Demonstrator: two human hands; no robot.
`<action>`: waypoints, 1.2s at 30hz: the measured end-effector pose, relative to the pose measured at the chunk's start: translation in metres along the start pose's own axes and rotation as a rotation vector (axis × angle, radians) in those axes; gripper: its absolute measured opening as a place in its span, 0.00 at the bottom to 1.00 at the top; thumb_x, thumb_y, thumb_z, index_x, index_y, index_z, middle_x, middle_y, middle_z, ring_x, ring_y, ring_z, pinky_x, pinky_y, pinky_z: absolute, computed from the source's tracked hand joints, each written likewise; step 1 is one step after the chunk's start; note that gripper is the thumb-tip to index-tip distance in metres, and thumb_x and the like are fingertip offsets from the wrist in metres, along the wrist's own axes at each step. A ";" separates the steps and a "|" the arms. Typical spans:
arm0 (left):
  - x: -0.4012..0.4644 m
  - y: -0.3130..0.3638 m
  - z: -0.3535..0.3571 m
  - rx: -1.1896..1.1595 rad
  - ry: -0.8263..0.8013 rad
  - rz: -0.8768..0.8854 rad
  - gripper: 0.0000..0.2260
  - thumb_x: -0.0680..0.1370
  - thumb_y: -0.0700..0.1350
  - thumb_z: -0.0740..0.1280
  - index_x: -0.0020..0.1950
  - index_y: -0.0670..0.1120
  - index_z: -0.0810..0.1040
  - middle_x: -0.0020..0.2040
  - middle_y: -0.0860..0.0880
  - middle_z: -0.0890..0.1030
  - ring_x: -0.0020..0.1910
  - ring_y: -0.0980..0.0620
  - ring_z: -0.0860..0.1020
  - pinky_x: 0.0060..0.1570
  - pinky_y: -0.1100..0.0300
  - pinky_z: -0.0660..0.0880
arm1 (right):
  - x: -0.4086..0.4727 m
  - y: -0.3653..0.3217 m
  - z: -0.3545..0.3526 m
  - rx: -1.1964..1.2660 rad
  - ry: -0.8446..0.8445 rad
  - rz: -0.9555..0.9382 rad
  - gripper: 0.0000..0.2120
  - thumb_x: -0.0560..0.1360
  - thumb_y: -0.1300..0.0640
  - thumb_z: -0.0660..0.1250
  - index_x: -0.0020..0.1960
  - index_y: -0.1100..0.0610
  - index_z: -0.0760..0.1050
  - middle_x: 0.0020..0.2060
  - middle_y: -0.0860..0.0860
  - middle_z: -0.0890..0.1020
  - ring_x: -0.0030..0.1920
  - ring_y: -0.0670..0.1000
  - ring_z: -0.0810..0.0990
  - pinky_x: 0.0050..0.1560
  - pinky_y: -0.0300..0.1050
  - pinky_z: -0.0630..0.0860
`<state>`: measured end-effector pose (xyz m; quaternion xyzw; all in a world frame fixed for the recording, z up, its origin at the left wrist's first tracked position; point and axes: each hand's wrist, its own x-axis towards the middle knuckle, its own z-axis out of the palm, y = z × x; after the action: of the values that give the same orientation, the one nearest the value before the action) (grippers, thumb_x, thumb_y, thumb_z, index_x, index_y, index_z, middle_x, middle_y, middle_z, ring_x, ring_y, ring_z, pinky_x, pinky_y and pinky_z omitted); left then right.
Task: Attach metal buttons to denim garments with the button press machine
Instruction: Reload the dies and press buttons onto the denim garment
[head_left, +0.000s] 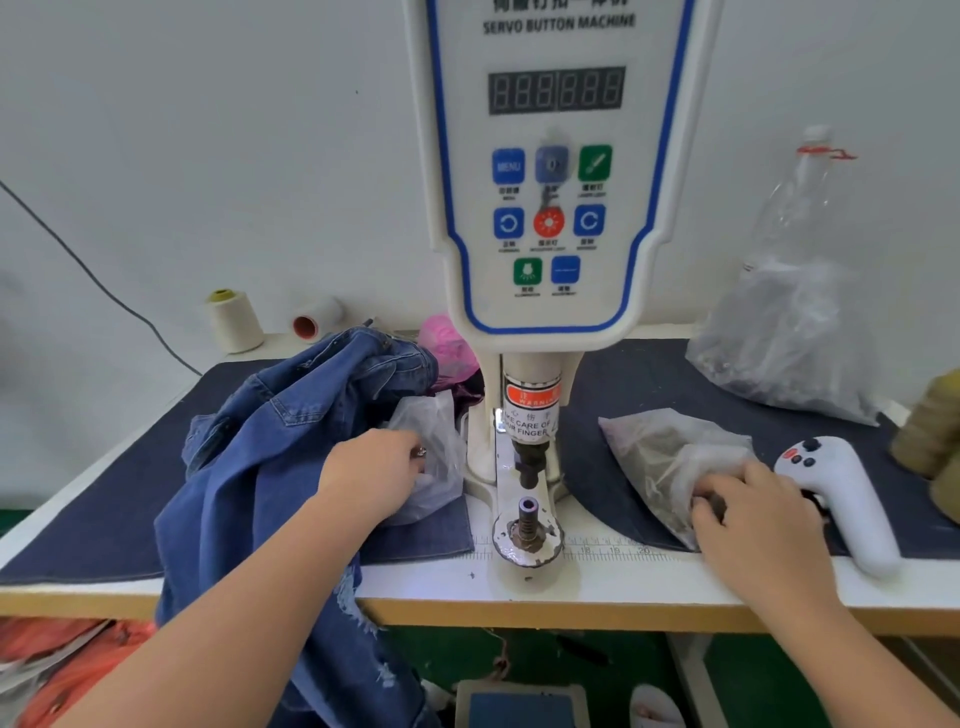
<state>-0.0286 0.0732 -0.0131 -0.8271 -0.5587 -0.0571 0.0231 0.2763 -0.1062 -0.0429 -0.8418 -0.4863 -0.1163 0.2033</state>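
Observation:
The white servo button machine (550, 208) stands at the table's middle, its punch (530, 467) raised above the lower die (529, 512). A blue denim garment (270, 452) lies crumpled left of it and hangs over the front edge. My left hand (371, 475) reaches into a clear plastic bag (441, 452) beside the machine and pinches a small metal button (418, 453) at its fingertips. My right hand (753, 514) has its fingers curled inside the mouth of another clear bag of small metal parts (660, 457) on the right.
A white pistol-shaped controller (841, 493) lies right of my right hand. A large clear bag (789, 338) and a plastic bottle stand at the back right. Thread cones (234, 322) sit at the back left. Dark cloth mats (104, 519) cover the table. A foot pedal (519, 706) lies below.

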 end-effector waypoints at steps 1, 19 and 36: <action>0.001 0.000 0.000 0.022 0.007 -0.015 0.11 0.81 0.49 0.57 0.58 0.53 0.77 0.51 0.49 0.81 0.47 0.48 0.79 0.43 0.56 0.73 | 0.000 -0.001 0.000 -0.006 0.008 0.005 0.07 0.75 0.52 0.63 0.48 0.48 0.80 0.41 0.45 0.69 0.42 0.48 0.64 0.43 0.46 0.63; -0.001 -0.001 -0.003 -0.108 -0.042 -0.032 0.10 0.79 0.45 0.60 0.58 0.53 0.76 0.51 0.49 0.81 0.48 0.46 0.78 0.46 0.54 0.76 | -0.003 -0.001 -0.004 0.012 -0.017 0.040 0.05 0.76 0.54 0.64 0.45 0.49 0.80 0.38 0.45 0.68 0.42 0.49 0.65 0.43 0.46 0.62; -0.010 0.016 -0.009 -0.301 0.235 -0.071 0.05 0.81 0.46 0.61 0.52 0.47 0.75 0.48 0.48 0.79 0.46 0.45 0.78 0.49 0.51 0.73 | -0.004 -0.001 -0.003 0.103 0.096 0.065 0.06 0.78 0.56 0.64 0.43 0.53 0.77 0.35 0.48 0.75 0.38 0.51 0.70 0.41 0.48 0.62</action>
<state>-0.0178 0.0570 -0.0050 -0.7886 -0.5662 -0.2369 -0.0376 0.2736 -0.1108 -0.0418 -0.8389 -0.4539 -0.1248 0.2733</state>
